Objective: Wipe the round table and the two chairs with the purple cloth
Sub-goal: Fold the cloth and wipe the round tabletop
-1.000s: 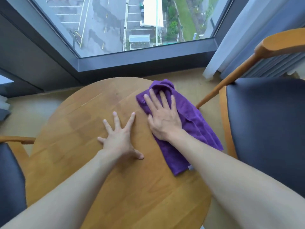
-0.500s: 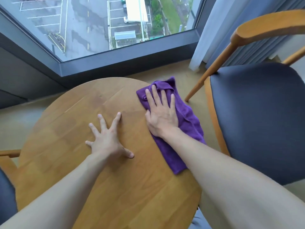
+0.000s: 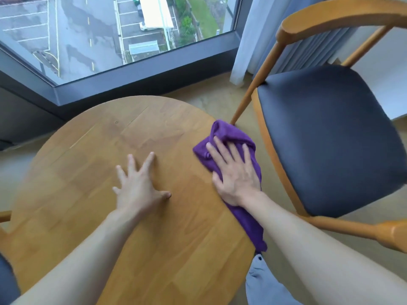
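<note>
**Cloth at the right rim, chair just beyond it**

My right hand (image 3: pixel 234 172) lies flat on the purple cloth (image 3: pixel 231 137), fingers spread and pressing it down onto the round table (image 3: pixel 110 227). I am not pinching it; the palm alone holds it. The cloth sits at the table's right edge, and its long axis runs from the far bunched end, near the chair leg, back toward me along the rim. Its near end hangs past the edge by my forearm.

My left hand (image 3: pixel 138 183) rests on bare wood near the middle of the table, fingers splayed, holding nothing. I judge it is only bracing me.

So the cloth lies to my right, under the right hand, well apart from the left. The right-hand chair (image 3: pixel 330 137), with its dark seat and wooden frame, stands just beside that same edge, nearer the cloth than anything else. The wide left part of the tabletop lies the other way, across my left hand. Whether I sweep back over the wood or lift across to the seat, the right hand carries it. Only a sliver of the other chair (image 3: pixel 6 282) shows at the lower left.
</note>
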A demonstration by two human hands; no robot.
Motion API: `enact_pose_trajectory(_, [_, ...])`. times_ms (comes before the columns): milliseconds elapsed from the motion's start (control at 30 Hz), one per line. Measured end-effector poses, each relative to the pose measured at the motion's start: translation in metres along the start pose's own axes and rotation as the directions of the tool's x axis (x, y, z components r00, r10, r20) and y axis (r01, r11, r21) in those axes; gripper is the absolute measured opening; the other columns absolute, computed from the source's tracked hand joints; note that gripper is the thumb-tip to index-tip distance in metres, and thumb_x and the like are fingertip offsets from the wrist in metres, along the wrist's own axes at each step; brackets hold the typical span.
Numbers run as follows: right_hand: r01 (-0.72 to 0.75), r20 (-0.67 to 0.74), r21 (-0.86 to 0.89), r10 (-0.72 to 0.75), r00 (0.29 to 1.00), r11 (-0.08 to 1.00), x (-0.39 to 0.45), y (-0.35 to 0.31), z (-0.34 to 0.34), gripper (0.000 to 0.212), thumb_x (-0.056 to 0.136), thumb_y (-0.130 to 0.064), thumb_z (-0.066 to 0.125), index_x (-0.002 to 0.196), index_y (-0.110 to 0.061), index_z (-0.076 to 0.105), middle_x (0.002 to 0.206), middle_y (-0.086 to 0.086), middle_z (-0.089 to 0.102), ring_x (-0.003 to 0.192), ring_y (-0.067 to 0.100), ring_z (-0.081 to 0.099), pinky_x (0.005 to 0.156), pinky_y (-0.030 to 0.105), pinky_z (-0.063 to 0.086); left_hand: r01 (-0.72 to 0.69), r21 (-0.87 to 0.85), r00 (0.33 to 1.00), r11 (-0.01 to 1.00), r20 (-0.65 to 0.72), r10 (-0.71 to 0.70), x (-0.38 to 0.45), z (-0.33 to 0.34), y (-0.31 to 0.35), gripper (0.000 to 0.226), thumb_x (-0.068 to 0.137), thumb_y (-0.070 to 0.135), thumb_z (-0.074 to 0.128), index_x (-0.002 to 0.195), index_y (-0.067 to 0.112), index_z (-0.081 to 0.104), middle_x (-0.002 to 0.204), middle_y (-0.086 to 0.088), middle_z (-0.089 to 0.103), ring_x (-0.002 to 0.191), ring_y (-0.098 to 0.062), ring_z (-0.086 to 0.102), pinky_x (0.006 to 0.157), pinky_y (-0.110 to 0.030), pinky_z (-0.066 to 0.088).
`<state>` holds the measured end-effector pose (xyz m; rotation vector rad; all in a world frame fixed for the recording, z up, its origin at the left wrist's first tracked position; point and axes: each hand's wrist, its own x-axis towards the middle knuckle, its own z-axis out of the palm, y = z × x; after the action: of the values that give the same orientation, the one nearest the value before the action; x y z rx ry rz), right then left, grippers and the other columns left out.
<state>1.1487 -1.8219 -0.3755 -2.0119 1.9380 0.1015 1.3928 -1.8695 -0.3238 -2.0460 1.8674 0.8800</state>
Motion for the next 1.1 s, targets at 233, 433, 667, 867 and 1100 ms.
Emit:
enact_pose_trajectory(233, [-0.187, -0.058, 0.049, 0.19, 0.98, 0.981, -0.005, -0.027, 0.009, 0.074, 0.101, -0.043, 0.029, 0.163, -0.028, -0.007, 0.171, -0.004, -0.014, 0.159, 0.025, -0.005, 0.126, 0.054, -0.002, -0.162, 0.202, 0.976, 0.966, 0.174, 0.128, -0.05, 0.057, 0.031, 0.154, 0.05, 0.065, 0.092, 0.15, 0.055, -0.025, 0.159, -0.006, -0.043, 0.149, -0.046, -0.029, 0.108, -0.082, 0.018])
enact_pose_trajectory(433, [-0.083, -0.05, 0.055, 0.086, 0.995, 0.995, -0.102, -0.054, 0.043, 0.08, 0.095, -0.039, 0.04, 0.165, -0.025, 0.004, 0.173, -0.001, -0.001, 0.159, 0.026, 0.006, 0.125, 0.057, 0.01, -0.154, 0.21, 0.983, 0.966, 0.131, 0.128, -0.05, 0.058, 0.029, 0.156, 0.049, 0.063, 0.093, 0.15, 0.055, -0.026, 0.16, -0.007, -0.04, 0.15, -0.048, -0.026, 0.106, -0.082, 0.02])
enact_pose_trajectory(667, [-0.112, -0.063, 0.061, 0.116, 0.991, 0.992, -0.076, -0.02, 0.034, 0.077, 0.096, -0.043, 0.034, 0.164, -0.031, 0.001, 0.172, -0.007, -0.003, 0.159, 0.024, 0.005, 0.126, 0.054, 0.002, -0.178, 0.238, 0.982, 0.955, 0.097, 0.159, -0.057, 0.058, 0.03, 0.143, 0.056, 0.069, 0.086, 0.155, 0.052, -0.016, 0.165, -0.008, -0.029, 0.153, -0.046, -0.018, 0.111, -0.077, 0.022])
enact_pose_trajectory(867, [-0.317, -0.106, 0.154, 0.335, 0.936, 0.936, -0.039, -0.031, 0.027, 0.071, 0.103, -0.042, 0.028, 0.164, -0.026, -0.006, 0.172, -0.001, -0.01, 0.159, 0.025, -0.006, 0.126, 0.055, -0.003, -0.144, 0.198, 0.986, 0.97, 0.115, 0.123, -0.062, 0.065, 0.036, 0.13, 0.07, 0.062, 0.084, 0.155, 0.054, -0.013, 0.167, -0.002, -0.027, 0.153, -0.046, -0.015, 0.109, -0.077, 0.026])
enact_pose_trajectory(1100, [-0.219, -0.029, 0.2, 0.23, 0.973, 0.955, -0.138, -0.064, 0.049, 0.079, 0.091, -0.036, 0.027, 0.164, -0.025, -0.003, 0.172, 0.0, -0.012, 0.158, 0.022, -0.013, 0.126, 0.053, -0.003, -0.196, 0.274, 0.962, 0.942, 0.242, 0.13, -0.088, 0.071, 0.019, 0.154, 0.055, 0.057, 0.094, 0.146, 0.058, -0.03, 0.158, 0.002, -0.044, 0.151, -0.046, -0.024, 0.108, -0.078, 0.028])
